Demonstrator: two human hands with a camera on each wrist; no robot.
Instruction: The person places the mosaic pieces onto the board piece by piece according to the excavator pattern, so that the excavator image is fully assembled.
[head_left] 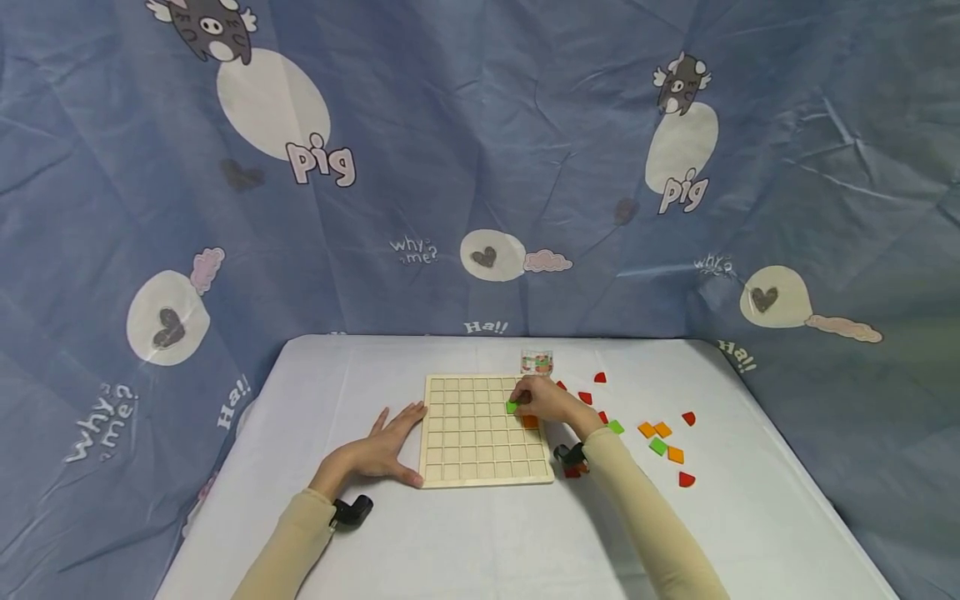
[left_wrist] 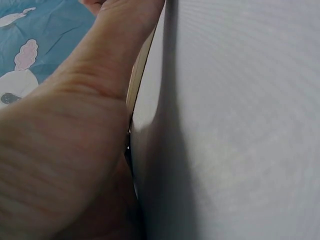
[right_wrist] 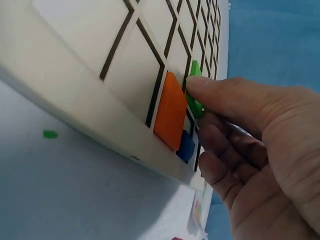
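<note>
A pale wooden grid board [head_left: 480, 457] lies on the white table. My left hand [head_left: 378, 452] is spread at its left side, with fingertips and thumb against the edge; in the left wrist view the thumb side [left_wrist: 100, 75] hides most of the board. Over the board's upper right cells, my right hand [head_left: 549, 400] pinches a green square tile [right_wrist: 195, 100] between thumb and fingers. The tile is tilted at the grid surface. Closer to the board's right edge sits an orange tile [right_wrist: 171, 115]. Beside it, a small blue piece [right_wrist: 186, 146] is partly hidden.
Red rounded pieces [head_left: 689, 418], orange tiles [head_left: 676, 455] and green tiles [head_left: 658, 446] lie scattered right of the board. Some pieces are partly under the right wrist. A small clear packet or card [head_left: 536, 362] with red and green marks lies behind the board. A blue curtain [head_left: 480, 167] hangs behind.
</note>
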